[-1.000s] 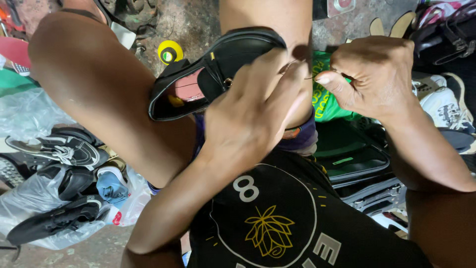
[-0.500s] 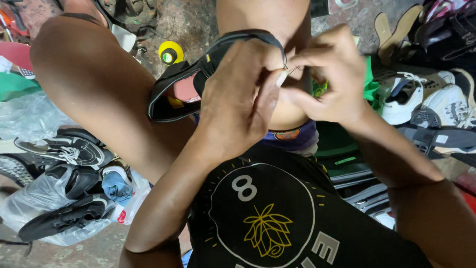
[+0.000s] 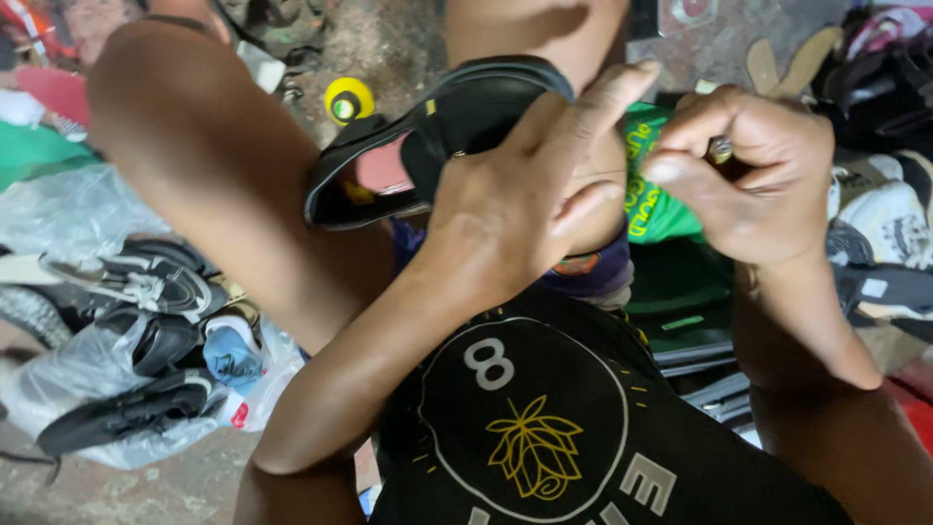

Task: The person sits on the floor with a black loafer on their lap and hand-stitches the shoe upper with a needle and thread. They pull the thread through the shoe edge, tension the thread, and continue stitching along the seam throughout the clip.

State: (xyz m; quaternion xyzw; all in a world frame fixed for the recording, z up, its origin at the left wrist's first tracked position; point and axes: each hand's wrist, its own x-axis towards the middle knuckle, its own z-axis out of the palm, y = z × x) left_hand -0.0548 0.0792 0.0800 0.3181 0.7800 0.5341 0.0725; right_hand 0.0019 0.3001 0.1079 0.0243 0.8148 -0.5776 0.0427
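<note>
Pinning the black shoe (image 3: 457,126) on the knee, the left hand (image 3: 525,194) clamps its upper while the right hand (image 3: 748,175) pinches something small, possibly a needle, so stitching looks mid-way, unfinished.

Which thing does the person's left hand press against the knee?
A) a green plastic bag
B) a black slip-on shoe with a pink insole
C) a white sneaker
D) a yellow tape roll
B: the left hand lies over the black slip-on shoe, propped on the knee, its pink insole showing; the right hand pinches something small beside it.
</note>
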